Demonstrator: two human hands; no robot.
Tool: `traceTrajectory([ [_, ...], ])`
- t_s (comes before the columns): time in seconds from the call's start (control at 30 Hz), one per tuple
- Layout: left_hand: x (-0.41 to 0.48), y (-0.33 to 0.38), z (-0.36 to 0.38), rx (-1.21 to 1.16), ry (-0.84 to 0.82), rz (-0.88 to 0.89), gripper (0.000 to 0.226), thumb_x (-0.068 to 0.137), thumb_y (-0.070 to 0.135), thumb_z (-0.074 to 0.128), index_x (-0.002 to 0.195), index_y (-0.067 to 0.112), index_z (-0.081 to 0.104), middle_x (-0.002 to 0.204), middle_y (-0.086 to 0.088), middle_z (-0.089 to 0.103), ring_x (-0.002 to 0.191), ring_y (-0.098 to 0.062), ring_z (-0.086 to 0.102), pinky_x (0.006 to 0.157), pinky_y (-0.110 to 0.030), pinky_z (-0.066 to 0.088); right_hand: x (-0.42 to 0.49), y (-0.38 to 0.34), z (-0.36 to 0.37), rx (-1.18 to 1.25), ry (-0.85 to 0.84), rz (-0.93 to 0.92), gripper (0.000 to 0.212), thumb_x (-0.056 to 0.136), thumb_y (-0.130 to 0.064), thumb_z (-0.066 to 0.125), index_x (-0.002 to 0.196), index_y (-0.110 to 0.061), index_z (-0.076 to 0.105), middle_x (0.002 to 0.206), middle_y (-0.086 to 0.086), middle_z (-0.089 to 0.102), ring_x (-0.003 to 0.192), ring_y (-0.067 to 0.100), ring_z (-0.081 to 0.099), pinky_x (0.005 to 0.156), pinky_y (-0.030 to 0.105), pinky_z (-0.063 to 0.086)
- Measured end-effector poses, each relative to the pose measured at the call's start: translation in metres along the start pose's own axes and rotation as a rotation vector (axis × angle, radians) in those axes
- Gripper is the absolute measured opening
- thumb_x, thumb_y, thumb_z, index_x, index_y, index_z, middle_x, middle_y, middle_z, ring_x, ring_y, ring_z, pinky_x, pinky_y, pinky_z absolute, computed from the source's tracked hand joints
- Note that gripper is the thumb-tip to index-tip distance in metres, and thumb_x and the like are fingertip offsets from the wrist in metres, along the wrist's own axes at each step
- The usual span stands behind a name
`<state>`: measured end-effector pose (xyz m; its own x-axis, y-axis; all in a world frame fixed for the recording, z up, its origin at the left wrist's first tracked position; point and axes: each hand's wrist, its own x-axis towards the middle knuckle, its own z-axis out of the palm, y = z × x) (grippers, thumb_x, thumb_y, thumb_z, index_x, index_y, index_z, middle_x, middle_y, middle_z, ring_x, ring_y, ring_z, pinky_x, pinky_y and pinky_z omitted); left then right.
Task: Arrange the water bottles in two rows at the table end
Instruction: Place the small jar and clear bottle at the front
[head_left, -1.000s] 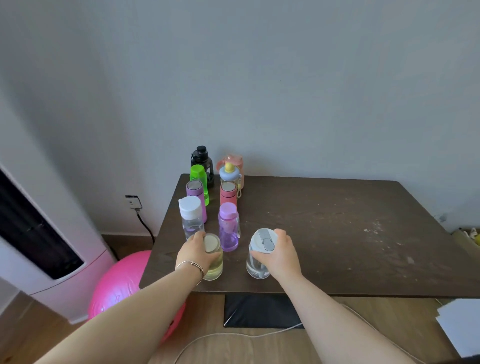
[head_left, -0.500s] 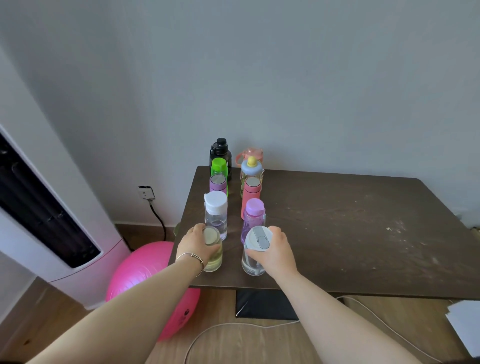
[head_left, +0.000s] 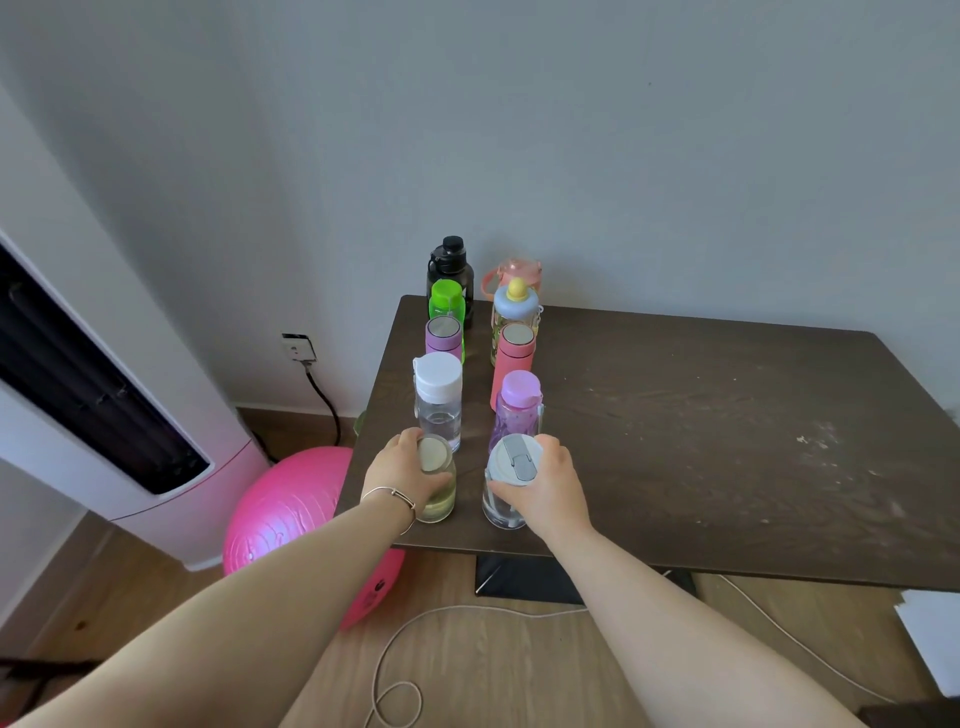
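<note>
Change: I am seeing the right hand (head_left: 545, 486) bringing the grey-lidded bottle (head_left: 506, 483) leftward, closer behind the purple-capped bottle (head_left: 517, 410).
Left hand (head_left: 402, 475): gripping the yellow-tinted bottle (head_left: 439, 480).
Location: both standing at the surface (head_left: 701, 441) near edge.

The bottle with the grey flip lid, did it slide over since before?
Yes. The grey-lid bottle slid left, toward the row; it now stands right in front of the purple bottle, no longer off to its right.
</note>
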<state>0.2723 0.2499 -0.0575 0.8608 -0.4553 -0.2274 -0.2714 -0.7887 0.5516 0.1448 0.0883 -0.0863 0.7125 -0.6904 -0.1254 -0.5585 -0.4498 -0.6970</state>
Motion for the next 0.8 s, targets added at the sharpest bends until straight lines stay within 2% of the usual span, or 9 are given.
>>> traceTrajectory([
  [0.27, 0.004, -0.002, 0.000, 0.005, -0.011, -0.002, 0.072, 0.088, 0.035, 0.086, 0.148, 0.016, 0.051, 0.141, -0.008, 0.063, 0.124, -0.028, 0.063, 0.104, -0.041, 0.057, -0.001, -0.002, 0.004, -0.022, -0.017, -0.014, 0.090, 0.063, -0.052, 0.088, 0.134, -0.027, 0.039, 0.126, -0.002, 0.047, 0.108, 0.018, 0.057, 0.086, 0.038, 0.057],
  [0.57, 0.007, 0.000, 0.005, 0.024, -0.030, 0.007, 0.074, 0.088, 0.035, 0.086, 0.149, 0.015, 0.049, 0.142, -0.008, 0.062, 0.124, -0.029, 0.064, 0.105, -0.043, 0.058, -0.001, -0.008, -0.003, -0.122, -0.050, -0.005, 0.089, 0.066, -0.056, 0.084, 0.134, -0.025, 0.036, 0.123, -0.001, 0.046, 0.102, 0.015, 0.054, 0.078, 0.028, 0.051],
  [0.8, 0.011, 0.002, 0.007, 0.062, -0.086, -0.002, 0.077, 0.093, 0.034, 0.081, 0.155, 0.013, 0.039, 0.151, -0.011, 0.050, 0.130, -0.032, 0.060, 0.110, -0.045, 0.056, -0.001, -0.013, 0.001, -0.157, -0.052, -0.006, 0.086, 0.070, -0.054, 0.083, 0.133, -0.021, 0.034, 0.123, 0.004, 0.046, 0.105, 0.021, 0.057, 0.080, 0.033, 0.053],
])
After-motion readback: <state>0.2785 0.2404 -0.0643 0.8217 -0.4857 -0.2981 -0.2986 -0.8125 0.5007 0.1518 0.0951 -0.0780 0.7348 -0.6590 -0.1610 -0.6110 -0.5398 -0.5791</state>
